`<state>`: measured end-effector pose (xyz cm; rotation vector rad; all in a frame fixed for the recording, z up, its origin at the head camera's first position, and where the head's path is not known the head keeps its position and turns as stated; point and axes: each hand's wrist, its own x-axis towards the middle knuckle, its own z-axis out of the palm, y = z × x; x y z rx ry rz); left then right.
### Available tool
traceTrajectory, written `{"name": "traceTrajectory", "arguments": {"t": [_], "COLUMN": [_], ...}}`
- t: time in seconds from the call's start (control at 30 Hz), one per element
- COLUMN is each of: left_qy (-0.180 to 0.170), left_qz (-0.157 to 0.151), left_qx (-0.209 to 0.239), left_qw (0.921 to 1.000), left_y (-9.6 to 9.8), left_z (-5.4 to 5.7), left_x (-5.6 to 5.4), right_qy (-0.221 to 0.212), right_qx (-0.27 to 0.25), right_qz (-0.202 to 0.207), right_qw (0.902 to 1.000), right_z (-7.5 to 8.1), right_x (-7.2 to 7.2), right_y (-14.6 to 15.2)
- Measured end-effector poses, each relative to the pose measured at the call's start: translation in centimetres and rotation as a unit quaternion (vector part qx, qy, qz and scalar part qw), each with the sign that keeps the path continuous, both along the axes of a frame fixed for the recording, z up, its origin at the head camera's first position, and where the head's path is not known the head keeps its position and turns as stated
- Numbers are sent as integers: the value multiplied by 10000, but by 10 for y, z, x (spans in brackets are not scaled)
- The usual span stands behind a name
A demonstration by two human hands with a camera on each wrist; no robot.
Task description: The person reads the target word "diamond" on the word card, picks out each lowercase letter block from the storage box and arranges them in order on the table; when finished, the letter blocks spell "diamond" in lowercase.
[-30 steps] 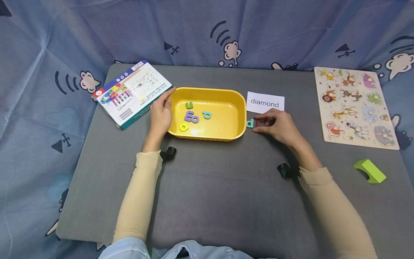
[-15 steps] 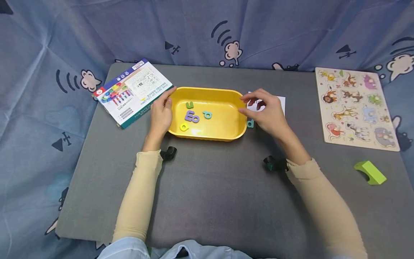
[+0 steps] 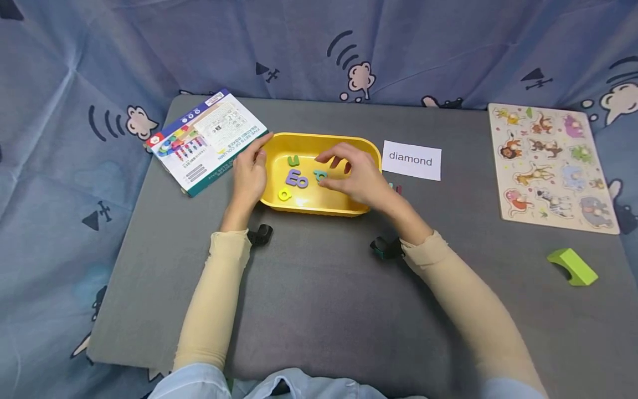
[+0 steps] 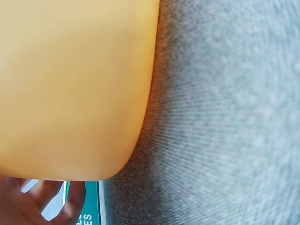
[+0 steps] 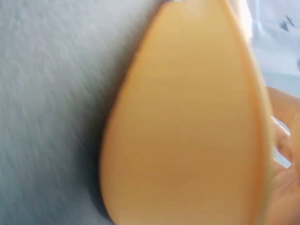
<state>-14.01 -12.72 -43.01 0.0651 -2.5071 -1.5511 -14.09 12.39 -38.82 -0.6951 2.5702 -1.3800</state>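
Observation:
A yellow tray [image 3: 299,208] holds several loose letters. Among them are a green letter [image 3: 293,160], a purple m [image 3: 292,177], a purple o-shaped letter [image 3: 302,182] and a yellow round letter [image 3: 284,194]. My left hand [image 3: 247,176] holds the tray's left end, its fingers along the rim. Over the tray's right half is my right hand [image 3: 364,178], thumb and fingers spread apart around a teal letter [image 3: 319,174], nothing visibly pinched. Right of the tray, a red letter [image 3: 399,189] shows beside my right wrist, mostly hidden. Both wrist views show mainly the tray's outer wall.
A white card [image 3: 412,160] printed "diamond" lies right of the tray. A printed box [image 3: 209,143] sits at its left. Farther right are a wooden animal puzzle board [image 3: 553,166] and a green arched block [image 3: 573,267]. A patterned blue cloth [image 3: 299,50] hangs behind the grey table [image 3: 319,288].
My right hand has left the letters beside the card and moved left into the space over the tray, uncovering the card. My left hand stays at the tray's left end.

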Motion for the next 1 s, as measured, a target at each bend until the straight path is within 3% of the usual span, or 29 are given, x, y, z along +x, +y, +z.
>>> {"name": "traceTrajectory", "arguments": {"t": [0.33, 0.53, 1.0], "left_qy": [43, 13, 14], "left_qz": [28, 20, -17], "left_qx": [-95, -102, -9], "left_qw": [9999, 9999, 10000], "left_y": [-2, -2, -3], "left_z": [-1, -1, 0], "left_x": [-2, -1, -2], "right_qy": [-408, -375, -457], "right_qx": [559, 1174, 1387], "right_qz": [755, 1102, 1336], "right_qw": [9947, 9862, 9802], "right_z": [-16, -20, -23], "right_x": [-6, -11, -13], "right_y": [-38, -58, -74]}}
